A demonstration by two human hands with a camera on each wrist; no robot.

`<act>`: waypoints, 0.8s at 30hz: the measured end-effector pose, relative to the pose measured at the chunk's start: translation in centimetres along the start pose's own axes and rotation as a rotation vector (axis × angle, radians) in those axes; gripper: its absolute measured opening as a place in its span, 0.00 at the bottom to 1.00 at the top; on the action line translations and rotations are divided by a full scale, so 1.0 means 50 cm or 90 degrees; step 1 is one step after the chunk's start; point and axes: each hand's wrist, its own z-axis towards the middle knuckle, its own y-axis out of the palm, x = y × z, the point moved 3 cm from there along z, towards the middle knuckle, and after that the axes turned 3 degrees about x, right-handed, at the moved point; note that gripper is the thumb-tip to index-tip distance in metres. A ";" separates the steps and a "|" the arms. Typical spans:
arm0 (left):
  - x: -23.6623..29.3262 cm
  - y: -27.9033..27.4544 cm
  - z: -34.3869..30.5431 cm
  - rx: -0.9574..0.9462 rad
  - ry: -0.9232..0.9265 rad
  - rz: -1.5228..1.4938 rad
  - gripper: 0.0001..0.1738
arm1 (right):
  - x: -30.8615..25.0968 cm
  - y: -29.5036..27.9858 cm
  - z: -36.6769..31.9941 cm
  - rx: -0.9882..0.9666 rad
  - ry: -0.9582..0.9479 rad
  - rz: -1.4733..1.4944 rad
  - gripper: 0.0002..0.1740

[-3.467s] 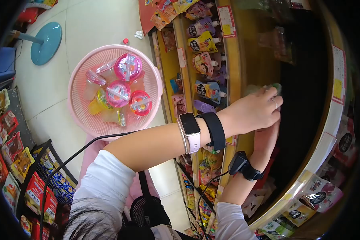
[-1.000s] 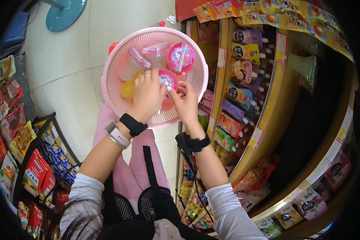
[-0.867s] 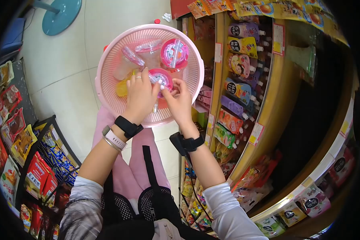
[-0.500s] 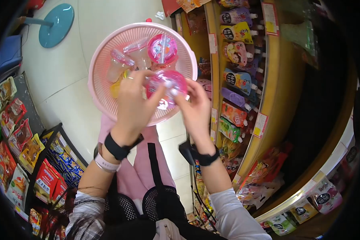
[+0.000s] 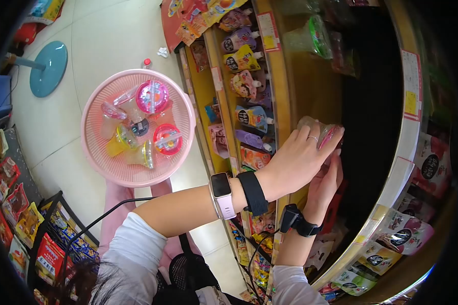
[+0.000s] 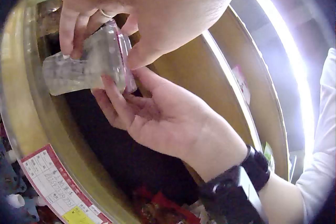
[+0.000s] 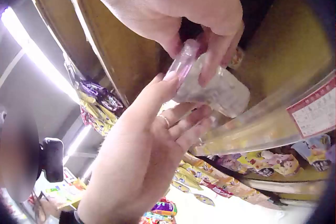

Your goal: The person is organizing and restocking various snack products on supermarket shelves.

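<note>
2 hands hold 1 clear cup at shelving beside tiled floor

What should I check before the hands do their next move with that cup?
1. Left hand gripping the clear cup: ok, fingers and thumb are on it.
2. Right hand helping: ok, its fingers touch the cup too.
3. Pink-edged lid shut tight: cannot tell, fingers hide part of it.
4. Cup let go: not ok, both hands are on it.
5. Pink basket upright, other cups inside: ok.
6. Price label on the shelf edge uncovered: ok.
</note>
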 end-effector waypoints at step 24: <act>-0.077 0.131 0.197 -0.093 -0.169 0.018 0.21 | -0.021 0.060 0.298 -0.154 0.037 -0.069 0.27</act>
